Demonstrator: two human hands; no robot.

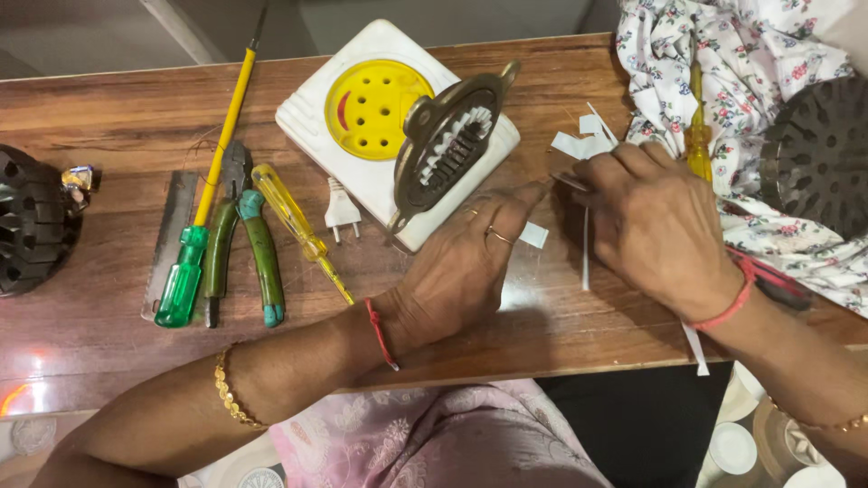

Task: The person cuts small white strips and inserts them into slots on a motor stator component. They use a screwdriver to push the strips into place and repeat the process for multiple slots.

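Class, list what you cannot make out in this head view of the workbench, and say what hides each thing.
- Right hand: its fingertips and what they pinch, hidden by the hand's back.
- Dark round part: cut off by the left edge.
- Yellow screwdriver at right: half buried in floral cloth.
- Left hand: palm side hidden.

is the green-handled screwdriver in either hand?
No. The green-handled screwdriver lies on the table, apart from the left hand and right hand.
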